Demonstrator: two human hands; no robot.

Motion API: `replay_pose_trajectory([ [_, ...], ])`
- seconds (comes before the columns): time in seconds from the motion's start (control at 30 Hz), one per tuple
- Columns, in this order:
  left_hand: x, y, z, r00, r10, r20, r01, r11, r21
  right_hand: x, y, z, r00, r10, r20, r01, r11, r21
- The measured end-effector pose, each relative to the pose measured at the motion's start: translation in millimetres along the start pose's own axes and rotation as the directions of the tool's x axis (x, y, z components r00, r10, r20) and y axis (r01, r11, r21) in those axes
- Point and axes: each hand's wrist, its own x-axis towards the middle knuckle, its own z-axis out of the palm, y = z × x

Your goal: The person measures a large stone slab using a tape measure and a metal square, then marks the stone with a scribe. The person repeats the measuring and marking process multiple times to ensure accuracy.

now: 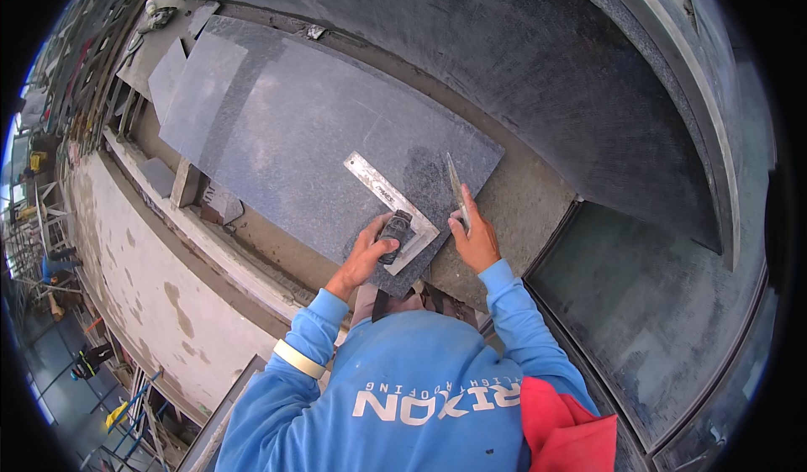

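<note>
Wrapped round a compact black, blocky hand-held object (pixel 395 238), fingers together: left hand (pixel 363 258). Object's exact kind: cannot be told. Thumb and fingers pinched together on a slim, pale, pointed tool (pixel 455 179), tip directed away from the wearer: right hand (pixel 477 241). Whether its tip touches stone: cannot be told.

Beneath and beside the left hand: one L-shaped, silver-white metal square (pixel 380 189), flat on the stone, its corner nearest the right hand. No finger visibly presses the long arm.

Under all of these: one large, speckled blue-grey stone slab (pixel 294 127), with a darker patch (pixel 424 169) between square and pointed tool. Its near corner lies close to the wearer's body.

Farther out: a tall dark-grey panel (pixel 546 68) beyond the slab; pale grey offcuts (pixel 168 73) at its far left end; a stained, pale wall top (pixel 160 279) to the left; a bright red cloth (pixel 567 430) at the wearer's right side.

Hazards, as judged: the square could skid or twist if knocked by the black object; the pointed tool could slip sideways on the smooth face, scratching it, if pressed at a slant.
</note>
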Motion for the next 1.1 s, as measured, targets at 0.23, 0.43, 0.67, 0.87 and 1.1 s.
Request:
replay_pose_trajectory([
  [0.23, -1.4, 35.3, 47.4, 0.948, 0.016, 0.318, -0.072, 0.984, 0.165, 3.8, -35.1, -30.1, 0.904, 0.253, 0.344, -0.334, 0.922, 0.198],
  [0.43, -8.6, 43.3, 55.9, 0.989, -0.001, 0.146, -0.034, 0.97, 0.242, 4.8, -31.6, -20.5, 0.958, 0.008, 0.285, -0.141, 0.882, 0.449],
  [0.67, -16.2, 17.7, -11.2, 0.958, -0.237, 0.16, 0.206, 0.96, 0.189, 76.7, -38.8, -5.5, 0.961, 0.024, 0.274, -0.179, 0.811, 0.557],
  [0.87, -56.0, -20.7, -95.1, 0.928, -0.372, -0.003, 0.369, 0.92, -0.13, 228.8, -46.3, 8.3, 0.997, -0.074, -0.026, 0.078, 0.957, 0.278],
  [1.1, 17.7, -25.8, -157.7, 0.918, -0.204, -0.339, 0.241, 0.968, 0.068, 326.9, -88.1, 41.5, 0.992, -0.102, -0.074, 0.082, 0.969, -0.234],
])
